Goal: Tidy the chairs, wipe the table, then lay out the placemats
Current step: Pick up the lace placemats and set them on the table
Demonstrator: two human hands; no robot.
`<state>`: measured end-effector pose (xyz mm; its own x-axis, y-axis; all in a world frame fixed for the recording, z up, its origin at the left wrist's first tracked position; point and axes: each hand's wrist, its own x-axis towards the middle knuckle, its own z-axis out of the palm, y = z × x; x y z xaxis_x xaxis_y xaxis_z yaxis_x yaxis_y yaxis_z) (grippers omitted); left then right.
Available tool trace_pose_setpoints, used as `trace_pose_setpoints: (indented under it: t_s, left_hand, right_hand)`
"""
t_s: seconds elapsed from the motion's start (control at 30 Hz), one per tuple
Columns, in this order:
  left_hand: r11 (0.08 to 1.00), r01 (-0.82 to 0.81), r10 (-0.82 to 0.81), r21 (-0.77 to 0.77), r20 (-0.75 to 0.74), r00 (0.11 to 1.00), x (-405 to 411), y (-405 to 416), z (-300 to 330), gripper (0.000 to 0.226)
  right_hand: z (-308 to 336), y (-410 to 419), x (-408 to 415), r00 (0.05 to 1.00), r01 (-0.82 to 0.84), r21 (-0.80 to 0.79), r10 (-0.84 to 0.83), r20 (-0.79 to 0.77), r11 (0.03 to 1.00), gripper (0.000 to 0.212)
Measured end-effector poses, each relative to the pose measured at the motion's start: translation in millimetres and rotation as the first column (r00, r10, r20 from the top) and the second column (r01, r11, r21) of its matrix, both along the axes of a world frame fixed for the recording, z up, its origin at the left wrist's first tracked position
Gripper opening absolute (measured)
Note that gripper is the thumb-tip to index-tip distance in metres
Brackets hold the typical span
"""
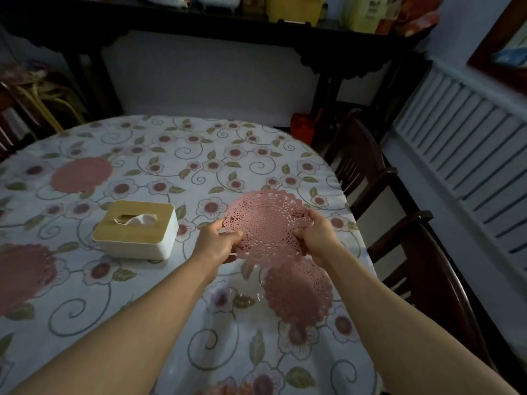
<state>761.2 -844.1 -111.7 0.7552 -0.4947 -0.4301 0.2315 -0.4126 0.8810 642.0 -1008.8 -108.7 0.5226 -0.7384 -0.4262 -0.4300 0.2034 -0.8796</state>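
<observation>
From the head camera: the left hand [217,241] and right hand [317,234] pinch opposite edges of a pink lace placemat [266,220], held above the floral-clothed table [199,155]. Three mats already lie flat: far left [82,174], near left [24,273] and beneath the held one [299,292]. The laying-out stage appears under way; next, probably, lowering this mat flat onto a bare place beside the tissue box [137,228]

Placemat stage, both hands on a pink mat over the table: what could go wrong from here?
1. The held placemat, pinched by the left hand and right hand, is floppy lace and may fold or land crooked.
2. It hovers just above a laid placemat; set down here, the two would probably overlap.
3. The tissue box sits close by the left hand and could get nudged.
</observation>
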Motion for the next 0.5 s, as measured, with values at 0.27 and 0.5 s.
trace_pose_setpoints:
  t_s: [0.27,0.5]
  left_hand:
    - [0.994,-0.104,0.105,0.034,-0.043,0.994,40.9,-74.6,-9.4,0.025]
    - [0.991,-0.107,0.106,0.087,0.007,0.994,74.7,-142.2,-36.5,0.019]
  right_hand:
    - [-36.6,-109.2,57.8,0.996,0.082,-0.046,-0.083,-0.02,0.996,0.047]
    - [-75.9,-189.4,111.2,0.993,0.099,-0.096,-0.104,-0.052,0.99,0.046]
